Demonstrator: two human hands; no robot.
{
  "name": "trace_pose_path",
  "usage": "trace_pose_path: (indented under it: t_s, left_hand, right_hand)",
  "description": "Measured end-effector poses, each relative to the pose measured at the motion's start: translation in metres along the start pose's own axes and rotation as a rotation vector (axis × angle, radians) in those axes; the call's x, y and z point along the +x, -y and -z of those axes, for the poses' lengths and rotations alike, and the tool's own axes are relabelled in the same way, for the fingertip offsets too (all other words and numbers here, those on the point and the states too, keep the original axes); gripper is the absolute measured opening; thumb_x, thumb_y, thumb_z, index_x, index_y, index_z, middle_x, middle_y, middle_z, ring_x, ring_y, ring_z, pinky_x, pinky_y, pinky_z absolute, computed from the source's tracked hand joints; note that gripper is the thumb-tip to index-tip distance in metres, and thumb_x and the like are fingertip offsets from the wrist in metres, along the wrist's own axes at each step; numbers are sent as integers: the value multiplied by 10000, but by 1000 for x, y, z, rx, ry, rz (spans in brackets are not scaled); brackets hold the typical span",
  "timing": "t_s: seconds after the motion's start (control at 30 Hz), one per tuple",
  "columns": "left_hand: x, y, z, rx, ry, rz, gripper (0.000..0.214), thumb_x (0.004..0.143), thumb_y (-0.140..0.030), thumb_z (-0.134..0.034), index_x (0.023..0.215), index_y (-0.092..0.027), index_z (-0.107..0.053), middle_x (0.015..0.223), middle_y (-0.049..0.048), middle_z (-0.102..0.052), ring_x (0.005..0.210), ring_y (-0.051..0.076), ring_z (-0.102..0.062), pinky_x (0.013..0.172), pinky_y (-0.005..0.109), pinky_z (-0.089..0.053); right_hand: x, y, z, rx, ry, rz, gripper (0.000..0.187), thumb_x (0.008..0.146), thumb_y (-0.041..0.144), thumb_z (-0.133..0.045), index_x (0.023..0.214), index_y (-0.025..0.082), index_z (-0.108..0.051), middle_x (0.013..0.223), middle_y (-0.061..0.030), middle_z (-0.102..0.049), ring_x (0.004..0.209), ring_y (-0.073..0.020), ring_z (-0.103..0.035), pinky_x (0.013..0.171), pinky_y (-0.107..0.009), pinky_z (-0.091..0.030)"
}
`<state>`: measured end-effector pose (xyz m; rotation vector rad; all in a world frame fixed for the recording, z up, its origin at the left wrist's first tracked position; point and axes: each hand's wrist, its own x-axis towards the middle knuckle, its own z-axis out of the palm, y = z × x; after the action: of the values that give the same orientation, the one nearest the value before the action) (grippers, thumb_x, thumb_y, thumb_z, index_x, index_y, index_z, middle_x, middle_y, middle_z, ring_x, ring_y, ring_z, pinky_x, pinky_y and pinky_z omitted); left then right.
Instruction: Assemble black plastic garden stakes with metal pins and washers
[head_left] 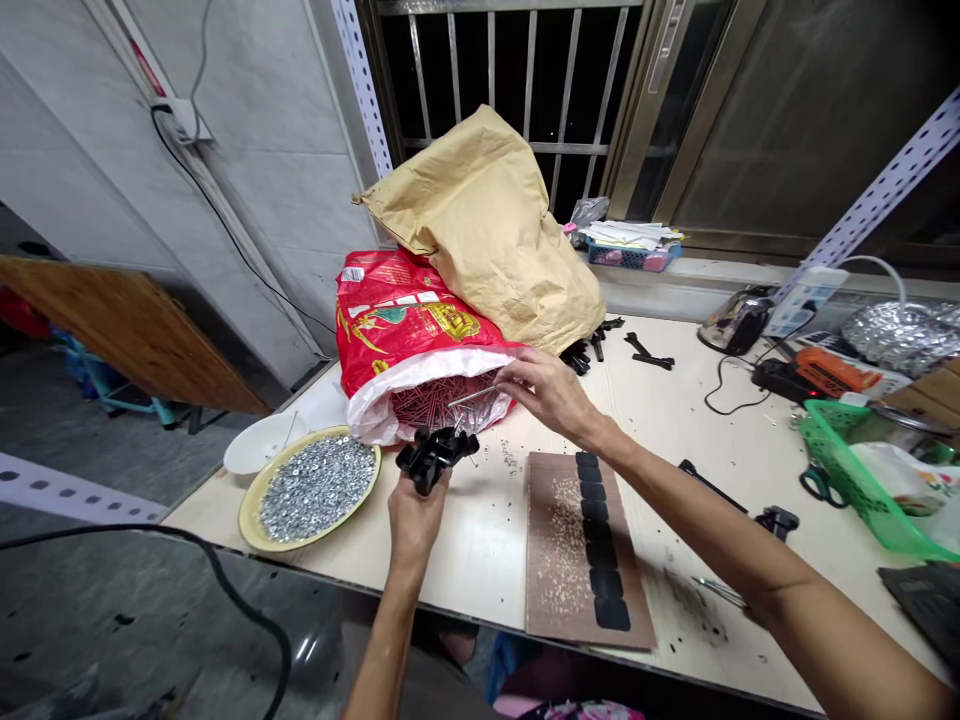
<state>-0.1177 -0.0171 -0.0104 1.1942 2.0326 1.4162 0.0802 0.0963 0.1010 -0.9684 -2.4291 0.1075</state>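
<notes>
My left hand [415, 525] is closed around a bunch of black plastic parts [431, 458], held just in front of the red bag's mouth. Thin metal pins stick out of the bunch. In the fingertips of my right hand [551, 395] is a long thin metal screw [472, 397], pinched above the bag opening. The red bag [412, 305] lies on its side, full of long reddish screws [431, 402]. To the left of my left hand, a yellow-rimmed bowl [251, 520] holds small silvery metal pieces [319, 490].
A large tan sack [495, 230] leans behind the red bag. A brown board [551, 590] with a row of black pads lies below my right forearm. Scissors [823, 485], a green basket [847, 480] and an orange tool [832, 372] are at the right. A white bowl [244, 447] stands left.
</notes>
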Motion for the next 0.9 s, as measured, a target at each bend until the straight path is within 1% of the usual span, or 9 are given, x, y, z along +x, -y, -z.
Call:
trace_pose_path:
  t_s: [0.07, 0.13, 0.37, 0.6, 0.67, 0.77, 0.83, 0.87, 0.9]
  left_hand:
    - [-1, -2, -4, 93, 21, -27, 409, 680, -384, -653, 999, -128, -662, 785, 114, -727, 818, 320, -682, 690, 373, -501]
    - [-2, -5, -7, 165, 41, -69, 399, 701, -356, -630, 1030, -131, -653, 810, 123, -728, 818, 328, -682, 677, 376, -495]
    - [-8, -11, -9, 236, 42, -250, 394, 738, -219, -566, 1127, -171, -608, 1005, 128, -701, 964, 310, -651, 779, 359, -490]
    - [-6, -15, -12, 227, 65, -254, 297, 719, -234, -580, 1006, -178, -637, 918, 106, -707, 877, 300, -662, 730, 353, -493]
    - [-5, -14, -9, 219, 53, -191, 307, 709, -291, -601, 980, -154, -648, 859, 113, -711, 825, 313, -667, 683, 360, -493]
    - [-5, -17, 2, 139, -10, -111, 337, 695, -372, -624, 937, -141, -667, 814, 101, -717, 801, 306, -665, 686, 363, -495]
    - [-5, -21, 12, 85, -65, -102, 355, 691, -413, -633, 923, -147, -672, 854, 95, -722, 829, 288, -661, 736, 363, -494]
    - [-5, -24, 16, 73, -91, -102, 370, 691, -425, -635, 934, -149, -671, 888, 95, -723, 851, 281, -659, 759, 362, -492]
    - [-4, -26, 20, 77, -121, -95, 378, 687, -431, -638, 937, -149, -670, 898, 96, -723, 855, 276, -658, 765, 360, -491]
  right_hand:
    - [3, 8, 17, 8, -41, 181, 253, 950, 383, -451, 977, 237, -655, 961, -37, -584, 906, -161, -487, 799, -287, -306]
    - [7, 18, 25, -37, -25, 271, 228, 939, 374, -478, 931, 248, -668, 924, -32, -558, 877, -164, -458, 791, -303, -277]
    - [14, 32, 26, -247, 63, 449, 146, 919, 258, -519, 864, 225, -651, 902, -39, -517, 846, -180, -410, 798, -368, -229]
    - [18, 50, 26, -280, 144, 576, 179, 923, 179, -485, 913, 233, -655, 912, -43, -548, 879, -192, -443, 855, -416, -258]
    - [24, 46, 27, -195, 127, 543, 173, 931, 220, -489, 1000, 246, -646, 926, -37, -571, 871, -181, -470, 849, -399, -280]
    - [33, 22, 19, 3, 12, 335, 213, 934, 284, -496, 1091, 205, -615, 999, -50, -601, 870, -153, -512, 801, -324, -327]
    - [32, 2, 2, 87, -28, 120, 212, 929, 280, -497, 1031, 155, -634, 991, -61, -619, 855, -139, -535, 751, -276, -350]
    - [29, -6, -11, 102, -1, 10, 206, 924, 273, -500, 970, 139, -650, 953, -61, -631, 832, -135, -546, 727, -261, -359]
    - [24, -10, -27, 104, 77, -97, 212, 919, 268, -503, 897, 132, -663, 905, -58, -642, 795, -132, -558, 700, -250, -367]
